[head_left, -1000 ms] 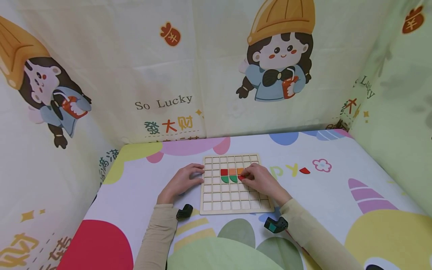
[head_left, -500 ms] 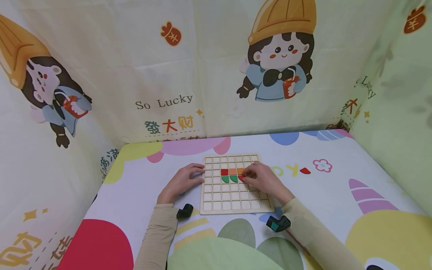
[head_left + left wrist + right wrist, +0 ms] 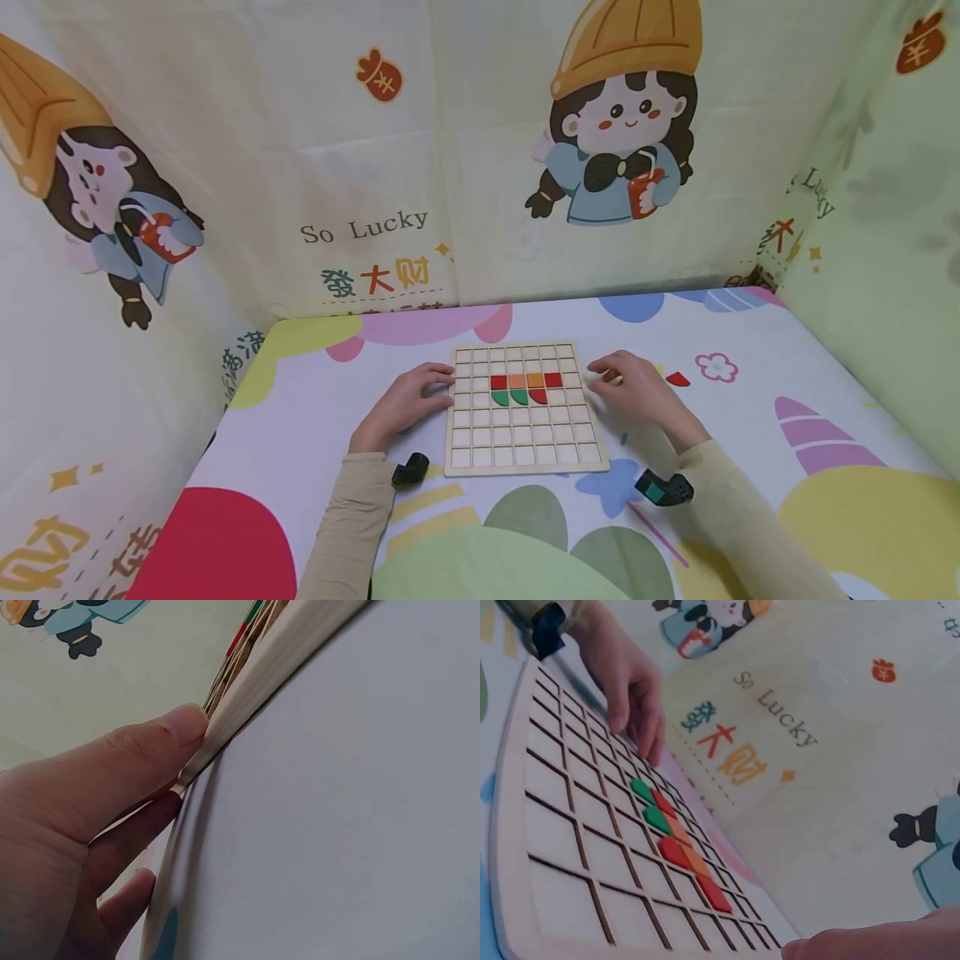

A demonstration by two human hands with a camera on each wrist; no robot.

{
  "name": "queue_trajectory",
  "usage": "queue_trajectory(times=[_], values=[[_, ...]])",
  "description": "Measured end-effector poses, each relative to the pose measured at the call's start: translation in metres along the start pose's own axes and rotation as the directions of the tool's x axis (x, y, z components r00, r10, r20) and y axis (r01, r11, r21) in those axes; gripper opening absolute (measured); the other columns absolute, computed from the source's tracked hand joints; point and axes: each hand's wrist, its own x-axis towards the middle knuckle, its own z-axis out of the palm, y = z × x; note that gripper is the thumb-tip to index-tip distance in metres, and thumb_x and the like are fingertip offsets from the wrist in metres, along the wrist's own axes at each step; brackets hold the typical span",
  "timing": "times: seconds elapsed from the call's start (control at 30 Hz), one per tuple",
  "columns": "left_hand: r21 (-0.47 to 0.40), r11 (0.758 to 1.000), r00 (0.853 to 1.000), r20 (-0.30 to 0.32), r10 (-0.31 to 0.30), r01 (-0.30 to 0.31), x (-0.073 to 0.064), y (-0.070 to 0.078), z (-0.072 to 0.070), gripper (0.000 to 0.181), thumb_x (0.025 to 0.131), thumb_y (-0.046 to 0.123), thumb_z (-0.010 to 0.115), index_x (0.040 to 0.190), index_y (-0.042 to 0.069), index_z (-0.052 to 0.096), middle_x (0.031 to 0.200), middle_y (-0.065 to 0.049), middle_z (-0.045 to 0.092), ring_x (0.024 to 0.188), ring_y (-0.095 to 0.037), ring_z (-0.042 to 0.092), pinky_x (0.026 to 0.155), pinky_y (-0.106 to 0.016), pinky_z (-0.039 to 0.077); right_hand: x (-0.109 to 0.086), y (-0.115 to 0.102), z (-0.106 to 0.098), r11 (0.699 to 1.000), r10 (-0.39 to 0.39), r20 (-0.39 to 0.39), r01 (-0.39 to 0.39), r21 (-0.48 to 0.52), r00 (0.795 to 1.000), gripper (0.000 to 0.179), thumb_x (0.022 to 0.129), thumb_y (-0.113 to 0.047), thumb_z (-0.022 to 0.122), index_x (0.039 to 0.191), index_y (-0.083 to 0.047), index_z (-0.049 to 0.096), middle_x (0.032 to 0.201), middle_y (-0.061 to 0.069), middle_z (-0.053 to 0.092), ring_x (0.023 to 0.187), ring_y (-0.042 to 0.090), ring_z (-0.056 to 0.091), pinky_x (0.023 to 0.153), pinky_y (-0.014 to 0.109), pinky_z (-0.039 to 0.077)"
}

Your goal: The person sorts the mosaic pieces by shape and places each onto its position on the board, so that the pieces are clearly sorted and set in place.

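A wooden grid board (image 3: 525, 470) lies flat on the table. One row holds a red square (image 3: 499, 382), a salmon square (image 3: 517, 382), an orange square (image 3: 535, 381) and another red square (image 3: 552, 380). Below them are two green quarter-round pieces (image 3: 500, 398) and a red quarter-round piece (image 3: 537, 397). My left hand (image 3: 405, 402) rests against the board's left edge; in the left wrist view the thumb (image 3: 184, 724) touches its side. Just off the right edge is my right hand (image 3: 633, 392), fingers loosely bent, with nothing visible between them.
A loose red quarter-round piece (image 3: 678, 379) lies on the table to the right, just beyond my right hand. The patterned tablecloth (image 3: 420, 550) spreads around the board. Printed cloth walls (image 3: 480, 167) rise behind the table and at both sides.
My right hand has come away from the red quarter-round piece and moved right, off the board, leaving the piece in its cell. The right-hand red square now shows. My left hand stays put.
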Motion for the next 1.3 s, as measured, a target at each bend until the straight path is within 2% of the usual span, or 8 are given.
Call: queue_trajectory(times=[0.3, 0.5, 0.6, 0.73, 0.9, 1.07, 1.2, 1.3], values=[[0.014, 1.0, 1.0, 0.004, 0.0, 0.0, -0.001, 0.001, -0.002, 0.037, 0.088, 0.02, 0.075, 0.121, 0.005, 0.069, 0.134, -0.002, 0.057, 0.131, -0.024, 0.047, 0.111, -0.043, 0.036, -0.017, 0.048, -0.048, 0.996, 0.049, -0.074, -0.055, -0.074, 0.996, 0.038, 0.089, -0.019, 0.071, 0.118, 0.005, 0.065, 0.112, 0.026, 0.063, 0.096, 0.038, 0.063, 0.082, 0.052, 0.049], [0.012, 1.0, 1.0, 0.007, -0.006, 0.006, -0.001, 0.0, -0.002, 0.037, 0.088, 0.02, 0.075, 0.121, 0.005, 0.068, 0.135, -0.002, 0.057, 0.131, -0.025, 0.046, 0.111, -0.043, 0.035, -0.023, 0.072, -0.066, 0.982, 0.172, -0.007, -0.172, -0.074, 0.985, 0.047, 0.092, -0.024, 0.067, 0.126, 0.008, 0.058, 0.118, 0.03, 0.057, 0.102, 0.042, 0.055, 0.085, 0.056, 0.048], [0.009, 1.0, 1.0, 0.009, -0.007, 0.007, -0.001, 0.0, -0.001, 0.037, 0.087, 0.02, 0.075, 0.12, 0.006, 0.069, 0.134, -0.002, 0.057, 0.131, -0.025, 0.046, 0.111, -0.044, 0.036, -0.024, 0.081, -0.069, 0.973, 0.216, 0.022, -0.213, -0.089, 0.976, 0.048, 0.091, -0.022, 0.066, 0.127, 0.009, 0.057, 0.116, 0.03, 0.058, 0.1, 0.04, 0.054, 0.084, 0.055, 0.048], [0.016, 1.0, 1.0, 0.005, 0.016, -0.016, 0.0, -0.001, -0.001, 0.036, 0.087, 0.02, 0.076, 0.119, 0.006, 0.07, 0.133, -0.002, 0.058, 0.13, -0.025, 0.047, 0.111, -0.043, 0.036, -0.025, 0.087, -0.066, 0.969, 0.228, 0.059, -0.22, -0.112, 0.972, 0.049, 0.089, -0.019, 0.069, 0.125, 0.012, 0.057, 0.109, 0.028, 0.061, 0.094, 0.037, 0.054, 0.082, 0.054, 0.049], [0.039, 0.998, 0.998, -0.004, 0.056, -0.056, 0.002, -0.002, 0.0, 0.033, 0.086, 0.019, 0.076, 0.117, 0.006, 0.071, 0.131, -0.004, 0.059, 0.128, -0.026, 0.05, 0.11, -0.044, 0.036, -0.023, 0.085, -0.059, 0.979, 0.18, 0.043, -0.175, -0.1, 0.983, 0.044, 0.087, -0.013, 0.072, 0.12, 0.013, 0.06, 0.103, 0.025, 0.065, 0.091, 0.035, 0.058, 0.082, 0.052, 0.051], [0.034, 0.998, 0.999, -0.001, 0.045, -0.045, 0.002, -0.002, 0.001, 0.033, 0.086, 0.02, 0.076, 0.116, 0.007, 0.071, 0.132, -0.003, 0.059, 0.129, -0.025, 0.049, 0.111, -0.043, 0.036, -0.022, 0.081, -0.054, 0.986, 0.132, 0.019, -0.129, -0.105, 0.991, 0.035, 0.087, -0.01, 0.071, 0.115, 0.011, 0.064, 0.103, 0.024, 0.067, 0.093, 0.037, 0.059, 0.084, 0.054, 0.045], [0.041, 0.997, 0.998, -0.007, 0.059, -0.059, 0.002, -0.002, 0.001, 0.033, 0.086, 0.019, 0.076, 0.116, 0.006, 0.071, 0.132, -0.005, 0.059, 0.128, -0.027, 0.05, 0.11, -0.045, 0.036, -0.022, 0.078, -0.052, 0.989, 0.132, 0.046, -0.128, -0.073, 0.99, 0.034, 0.088, -0.006, 0.07, 0.117, 0.01, 0.064, 0.107, 0.026, 0.065, 0.092, 0.036, 0.06, 0.085, 0.055, 0.049], [0.035, 0.998, 0.999, -0.006, 0.048, -0.047, 0.001, -0.001, 0.001, 0.033, 0.087, 0.02, 0.076, 0.117, 0.006, 0.071, 0.132, -0.004, 0.059, 0.129, -0.026, 0.049, 0.111, -0.044, 0.036, -0.021, 0.076, -0.052, 0.991, 0.126, 0.067, -0.123, -0.05, 0.99, 0.033, 0.088, -0.004, 0.067, 0.119, 0.009, 0.064, 0.11, 0.027, 0.065, 0.092, 0.035, 0.06, 0.085, 0.054, 0.052]])
